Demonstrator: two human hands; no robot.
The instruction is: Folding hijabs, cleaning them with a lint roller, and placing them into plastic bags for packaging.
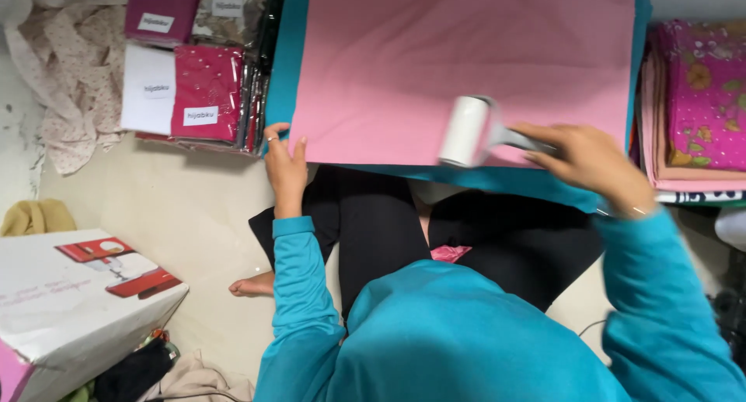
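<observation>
A flat pink cloth [458,56] lies spread on a teal board [284,68] resting over my crossed legs. My right hand [590,161] grips the grey handle of a white lint roller [465,130], whose roll sits on the cloth near its front edge. My left hand [284,163] presses the cloth's front left corner, fingers on the fabric and a ring on one finger. Both arms wear teal sleeves.
Packaged magenta and white cloths in clear wrap [194,91] are stacked at the left. Folded floral fabrics [699,99] are piled at the right. A white cardboard box [70,309] stands at lower left, with a cream patterned cloth [66,76] heaped beyond it on the floor.
</observation>
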